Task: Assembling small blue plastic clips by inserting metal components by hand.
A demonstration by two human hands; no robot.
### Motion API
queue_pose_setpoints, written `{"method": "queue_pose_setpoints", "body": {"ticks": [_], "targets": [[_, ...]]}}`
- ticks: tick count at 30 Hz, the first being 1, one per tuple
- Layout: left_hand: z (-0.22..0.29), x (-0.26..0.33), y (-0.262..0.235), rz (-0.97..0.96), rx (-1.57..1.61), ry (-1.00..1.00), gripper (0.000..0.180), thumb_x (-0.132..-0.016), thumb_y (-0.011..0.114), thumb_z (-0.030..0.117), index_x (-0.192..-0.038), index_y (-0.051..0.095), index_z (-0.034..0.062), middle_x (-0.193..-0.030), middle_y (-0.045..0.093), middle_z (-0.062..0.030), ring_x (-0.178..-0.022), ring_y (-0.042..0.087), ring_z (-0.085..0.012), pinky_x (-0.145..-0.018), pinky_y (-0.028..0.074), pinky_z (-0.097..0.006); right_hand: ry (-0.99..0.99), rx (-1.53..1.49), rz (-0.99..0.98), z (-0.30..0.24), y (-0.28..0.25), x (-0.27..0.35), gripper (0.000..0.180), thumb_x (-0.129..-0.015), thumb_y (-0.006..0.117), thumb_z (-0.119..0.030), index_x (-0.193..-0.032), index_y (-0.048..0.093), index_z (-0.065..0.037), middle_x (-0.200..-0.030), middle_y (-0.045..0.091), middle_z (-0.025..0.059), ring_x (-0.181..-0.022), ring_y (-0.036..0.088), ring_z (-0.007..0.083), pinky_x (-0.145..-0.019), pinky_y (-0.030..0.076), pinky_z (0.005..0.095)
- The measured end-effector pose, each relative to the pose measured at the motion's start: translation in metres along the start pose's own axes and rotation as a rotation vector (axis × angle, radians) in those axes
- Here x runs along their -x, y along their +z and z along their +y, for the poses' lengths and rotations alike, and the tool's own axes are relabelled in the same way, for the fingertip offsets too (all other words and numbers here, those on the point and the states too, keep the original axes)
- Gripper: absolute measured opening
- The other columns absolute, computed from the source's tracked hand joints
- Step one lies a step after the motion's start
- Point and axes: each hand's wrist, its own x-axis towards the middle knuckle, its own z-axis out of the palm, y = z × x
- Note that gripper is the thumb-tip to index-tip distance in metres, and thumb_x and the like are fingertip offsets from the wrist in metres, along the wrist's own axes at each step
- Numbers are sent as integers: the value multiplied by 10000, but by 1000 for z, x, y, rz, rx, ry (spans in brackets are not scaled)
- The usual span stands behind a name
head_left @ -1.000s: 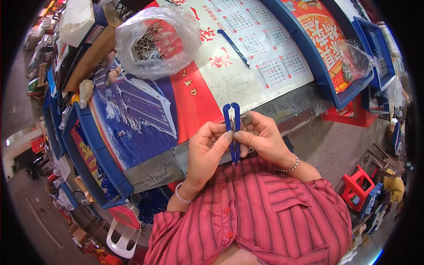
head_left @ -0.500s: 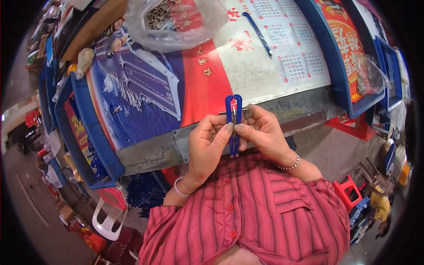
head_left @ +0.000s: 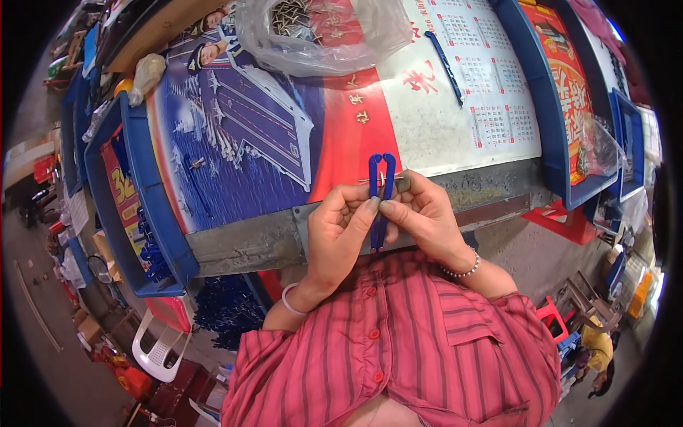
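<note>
Head view: both hands meet just above the red striped shirt (head_left: 398, 341), left hand (head_left: 340, 231) and right hand (head_left: 425, 217) with fingers pinching a blue clothes peg (head_left: 380, 203) upright between them, its metal spring showing near the top. Beyond lies the surface (head_left: 284, 135), covered in red, white and blue calendar posters, with a clear plastic bag (head_left: 320, 32) of metal springs farther off. Since half a second ago the peg sits slightly lower.

one blue clothespin (head_left: 380, 203), two hands, one clear plastic bag (head_left: 324, 32), one loose blue strip (head_left: 444, 66)
</note>
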Motion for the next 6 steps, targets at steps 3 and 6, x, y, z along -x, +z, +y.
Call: {"method": "queue_pose_setpoints", "body": {"ticks": [3, 6], "targets": [[7, 4, 0, -10, 93, -19, 166, -931, 504, 34, -1069, 525, -56, -871, 626, -71, -681, 589, -85, -620, 478, -207, -39, 14, -19, 1, 4, 0, 175, -895, 569, -40, -1049, 504, 10, -845, 573, 38, -595, 563, 79, -536, 471, 190], [14, 9, -4, -27, 20, 38, 190, -932, 507, 42, -1099, 521, -49, -886, 628, -84, -683, 593, -92, -632, 485, -205, -96, 53, -46, 5, 7, 1, 205, -889, 586, -60, -1064, 502, 3, -863, 579, 35, -599, 568, 90, -552, 484, 204]]}}
